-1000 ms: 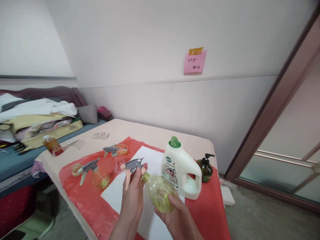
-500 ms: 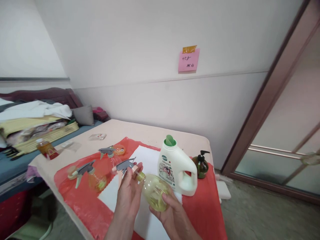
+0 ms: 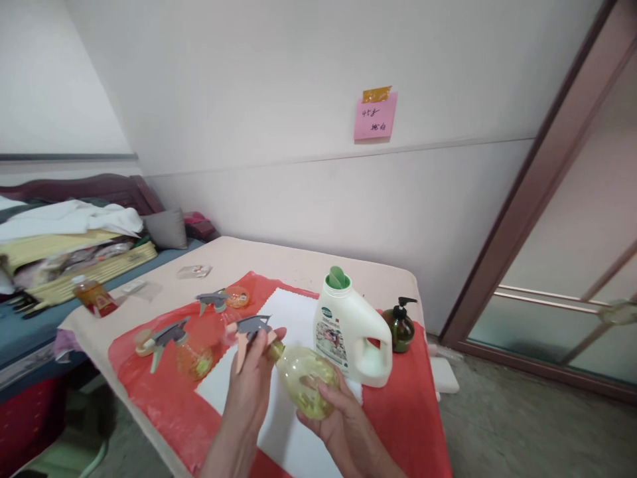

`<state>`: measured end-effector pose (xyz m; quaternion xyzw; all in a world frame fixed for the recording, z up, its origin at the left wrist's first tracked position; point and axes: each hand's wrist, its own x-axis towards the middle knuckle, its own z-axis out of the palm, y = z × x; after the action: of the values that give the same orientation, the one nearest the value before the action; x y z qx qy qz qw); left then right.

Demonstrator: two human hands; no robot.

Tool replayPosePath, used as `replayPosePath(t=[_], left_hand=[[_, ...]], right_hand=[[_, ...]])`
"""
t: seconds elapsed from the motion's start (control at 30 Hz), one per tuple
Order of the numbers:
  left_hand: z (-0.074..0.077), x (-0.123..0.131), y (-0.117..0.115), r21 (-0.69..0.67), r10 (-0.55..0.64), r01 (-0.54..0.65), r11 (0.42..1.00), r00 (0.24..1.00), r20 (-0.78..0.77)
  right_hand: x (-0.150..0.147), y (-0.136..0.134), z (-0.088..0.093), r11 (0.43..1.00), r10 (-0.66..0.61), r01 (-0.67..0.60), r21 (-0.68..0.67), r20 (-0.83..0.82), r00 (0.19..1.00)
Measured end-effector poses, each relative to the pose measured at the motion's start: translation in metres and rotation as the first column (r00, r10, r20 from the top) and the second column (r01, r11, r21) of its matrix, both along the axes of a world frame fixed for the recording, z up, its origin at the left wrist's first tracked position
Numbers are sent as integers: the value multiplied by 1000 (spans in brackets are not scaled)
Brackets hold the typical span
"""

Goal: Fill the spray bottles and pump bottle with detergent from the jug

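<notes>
Grip of the left hand (image 3: 253, 390) pinches the grey trigger head (image 3: 250, 326); the right hand (image 3: 342, 419) cups the yellow bottle (image 3: 304, 384). Head stays at the bottle's neck, lower centre over the bench (image 3: 279, 259), drifted slightly left.

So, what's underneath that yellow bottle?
The right hand cradles the yellow bottle from below; the left hand grips the spray head. Beneath lies a white sheet on a red cloth. The tabletop there is covered.

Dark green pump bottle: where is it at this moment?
In the head view the dark green pump bottle stands right of centre on the red cloth, just right of the white detergent jug, near its handle.
</notes>
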<state>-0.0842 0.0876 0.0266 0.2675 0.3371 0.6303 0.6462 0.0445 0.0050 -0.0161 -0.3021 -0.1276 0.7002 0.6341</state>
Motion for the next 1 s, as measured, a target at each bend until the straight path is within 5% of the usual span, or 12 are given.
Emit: replayPosePath(t=[0.3, 0.73, 1.0], left_hand=[[-2, 20, -10, 21, -79, 79, 997, 997, 4], [-2, 26, -19, 87, -140, 139, 986, 990, 5], [2, 25, -22, 103, -15, 13, 995, 1000, 27]], right_hand=[[4, -1, -10, 999, -13, 14, 42, -47, 999], [2, -5, 2, 998, -55, 59, 38, -98, 994], [1, 0, 6, 974, -130, 120, 192, 37, 991]])
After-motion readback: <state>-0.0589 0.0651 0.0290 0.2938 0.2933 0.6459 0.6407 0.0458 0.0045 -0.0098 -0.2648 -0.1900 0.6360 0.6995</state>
